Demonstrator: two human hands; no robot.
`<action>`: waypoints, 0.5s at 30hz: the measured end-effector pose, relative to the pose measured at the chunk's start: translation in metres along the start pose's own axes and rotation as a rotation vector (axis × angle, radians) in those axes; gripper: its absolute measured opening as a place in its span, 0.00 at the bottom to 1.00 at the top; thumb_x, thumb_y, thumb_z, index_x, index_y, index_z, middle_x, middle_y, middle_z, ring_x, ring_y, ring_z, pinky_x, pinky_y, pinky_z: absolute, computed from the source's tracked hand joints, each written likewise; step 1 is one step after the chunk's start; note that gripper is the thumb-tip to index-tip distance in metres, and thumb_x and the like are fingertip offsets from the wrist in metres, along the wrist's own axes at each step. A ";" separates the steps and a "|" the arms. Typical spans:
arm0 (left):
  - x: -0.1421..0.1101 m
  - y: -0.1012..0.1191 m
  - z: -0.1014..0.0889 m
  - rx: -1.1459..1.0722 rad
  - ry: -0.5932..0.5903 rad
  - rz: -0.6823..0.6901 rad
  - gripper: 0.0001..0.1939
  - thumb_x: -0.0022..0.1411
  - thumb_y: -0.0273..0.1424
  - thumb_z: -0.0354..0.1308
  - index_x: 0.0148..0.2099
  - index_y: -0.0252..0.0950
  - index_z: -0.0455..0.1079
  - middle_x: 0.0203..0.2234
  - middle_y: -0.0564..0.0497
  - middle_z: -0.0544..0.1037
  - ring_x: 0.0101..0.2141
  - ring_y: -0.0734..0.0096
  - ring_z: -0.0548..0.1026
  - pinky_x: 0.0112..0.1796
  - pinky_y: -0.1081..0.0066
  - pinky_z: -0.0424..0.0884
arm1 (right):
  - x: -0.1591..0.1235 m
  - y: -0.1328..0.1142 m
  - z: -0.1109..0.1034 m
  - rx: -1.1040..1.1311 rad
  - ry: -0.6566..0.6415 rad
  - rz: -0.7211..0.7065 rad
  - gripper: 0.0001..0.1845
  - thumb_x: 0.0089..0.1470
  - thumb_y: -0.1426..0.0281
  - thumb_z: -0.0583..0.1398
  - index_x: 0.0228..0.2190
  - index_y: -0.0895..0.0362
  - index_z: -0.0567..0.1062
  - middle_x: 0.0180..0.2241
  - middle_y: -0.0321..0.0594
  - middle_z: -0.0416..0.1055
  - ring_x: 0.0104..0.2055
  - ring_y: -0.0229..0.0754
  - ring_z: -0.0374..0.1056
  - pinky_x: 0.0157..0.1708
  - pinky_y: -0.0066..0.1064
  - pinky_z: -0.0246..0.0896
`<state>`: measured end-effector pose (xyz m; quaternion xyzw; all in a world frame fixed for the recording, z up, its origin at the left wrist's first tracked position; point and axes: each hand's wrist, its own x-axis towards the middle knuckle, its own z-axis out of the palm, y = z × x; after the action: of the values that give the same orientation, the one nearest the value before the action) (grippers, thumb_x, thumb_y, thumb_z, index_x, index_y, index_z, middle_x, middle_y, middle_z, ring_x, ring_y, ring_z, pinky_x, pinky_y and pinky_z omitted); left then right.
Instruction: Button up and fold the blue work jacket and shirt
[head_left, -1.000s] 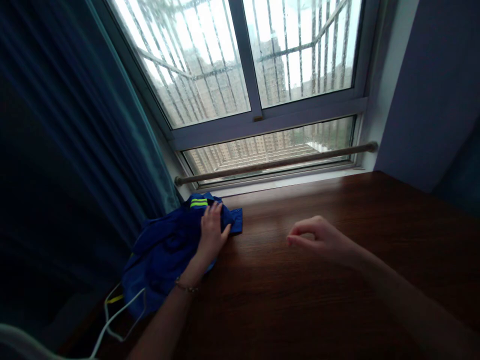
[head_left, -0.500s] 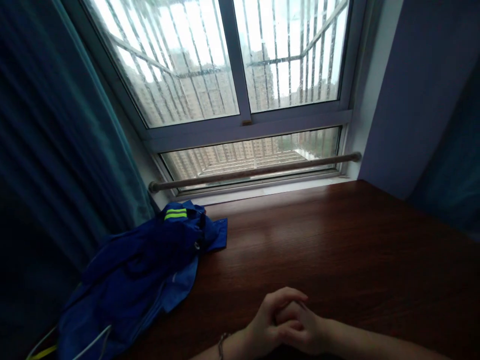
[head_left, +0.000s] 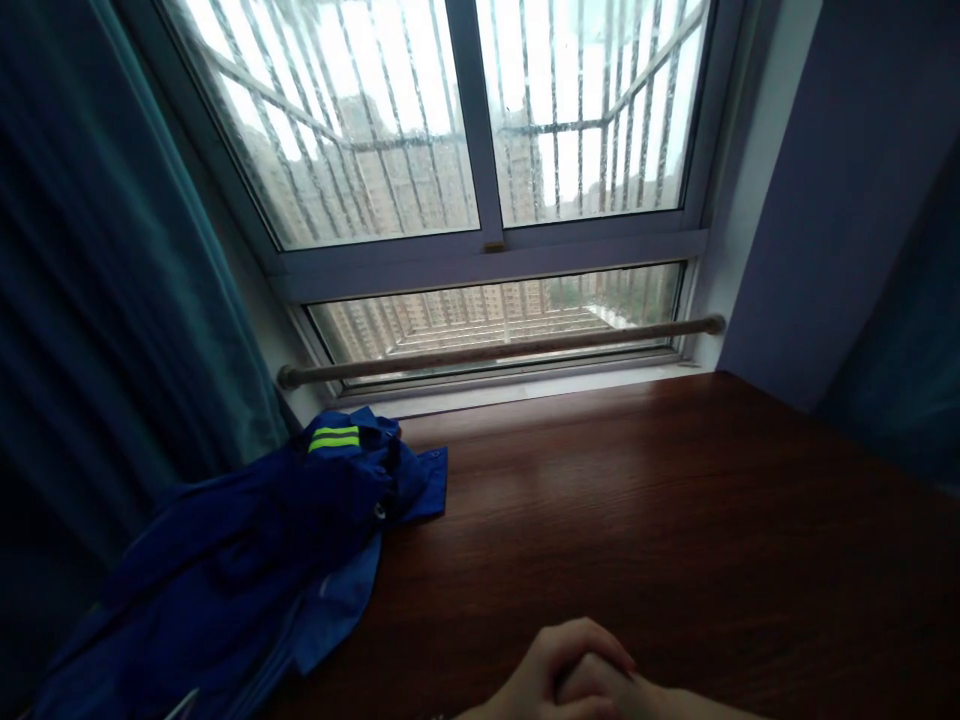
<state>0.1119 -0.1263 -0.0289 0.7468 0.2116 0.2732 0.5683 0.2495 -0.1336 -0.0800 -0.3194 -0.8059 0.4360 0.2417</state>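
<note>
At the bottom edge of the head view my two hands are clasped together over the wooden table. My left hand (head_left: 541, 668) comes in from the left, its fingers bent over the other hand. Tucked against it is my right hand (head_left: 609, 690), with fingers closed; its forearm runs off to the right. No object shows in either hand. The lower part of both hands is cut off by the frame. Nearest to them on the left lies a crumpled blue jacket (head_left: 247, 570) with two bright yellow-green stripes.
The dark brown wooden table (head_left: 637, 500) reaches to a window (head_left: 491, 190) with bars outside. A metal rail (head_left: 510, 352) crosses low in front of the glass. A blue curtain (head_left: 135, 260) hangs at the left, beside the jacket. A wall (head_left: 817, 200) stands at the right.
My clasped hands sit lower in the view, and the bracelet on my left wrist is now almost out of frame. The view has shifted slightly; the jacket appears farther left.
</note>
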 end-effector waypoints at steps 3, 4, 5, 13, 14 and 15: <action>0.000 0.003 0.000 -0.021 0.001 -0.036 0.17 0.54 0.33 0.55 0.46 0.36 0.67 0.40 0.45 0.72 0.42 0.63 0.69 0.42 0.66 0.65 | -0.001 -0.002 0.000 0.030 -0.020 -0.015 0.23 0.48 0.51 0.50 0.21 0.52 0.74 0.17 0.36 0.62 0.24 0.37 0.63 0.24 0.28 0.57; 0.000 0.005 0.000 -0.027 0.004 -0.044 0.16 0.53 0.33 0.56 0.46 0.36 0.67 0.40 0.46 0.72 0.42 0.63 0.69 0.43 0.66 0.65 | -0.002 -0.002 0.001 0.043 -0.014 -0.009 0.22 0.48 0.51 0.50 0.22 0.53 0.74 0.17 0.36 0.62 0.25 0.37 0.63 0.24 0.28 0.57; 0.000 0.006 0.000 -0.032 0.006 -0.048 0.16 0.53 0.32 0.56 0.46 0.36 0.67 0.40 0.46 0.72 0.42 0.63 0.69 0.43 0.66 0.64 | -0.003 -0.003 0.001 0.055 -0.007 0.004 0.22 0.47 0.51 0.51 0.22 0.53 0.74 0.18 0.37 0.63 0.26 0.38 0.64 0.26 0.28 0.58; 0.000 0.010 0.002 -0.057 0.031 -0.112 0.15 0.53 0.31 0.57 0.44 0.35 0.68 0.38 0.47 0.73 0.41 0.64 0.70 0.42 0.67 0.65 | -0.011 -0.026 -0.013 0.059 -0.070 0.229 0.23 0.45 0.53 0.54 0.33 0.59 0.73 0.33 0.44 0.69 0.37 0.45 0.65 0.36 0.34 0.61; 0.000 0.009 0.003 -0.054 0.038 -0.113 0.15 0.53 0.31 0.57 0.44 0.34 0.68 0.38 0.47 0.73 0.40 0.64 0.70 0.42 0.68 0.65 | -0.011 -0.029 -0.015 0.049 -0.097 0.271 0.25 0.45 0.53 0.55 0.33 0.61 0.73 0.34 0.46 0.69 0.37 0.45 0.65 0.37 0.35 0.61; 0.000 0.008 0.004 -0.050 0.045 -0.111 0.15 0.52 0.31 0.57 0.44 0.34 0.68 0.37 0.46 0.73 0.40 0.64 0.70 0.41 0.68 0.65 | -0.011 -0.031 -0.016 0.039 -0.119 0.303 0.25 0.45 0.53 0.55 0.34 0.63 0.72 0.34 0.47 0.69 0.38 0.46 0.65 0.37 0.35 0.61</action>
<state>0.1140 -0.1314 -0.0216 0.7131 0.2584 0.2631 0.5962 0.2580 -0.1458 -0.0463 -0.4059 -0.7528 0.5013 0.1312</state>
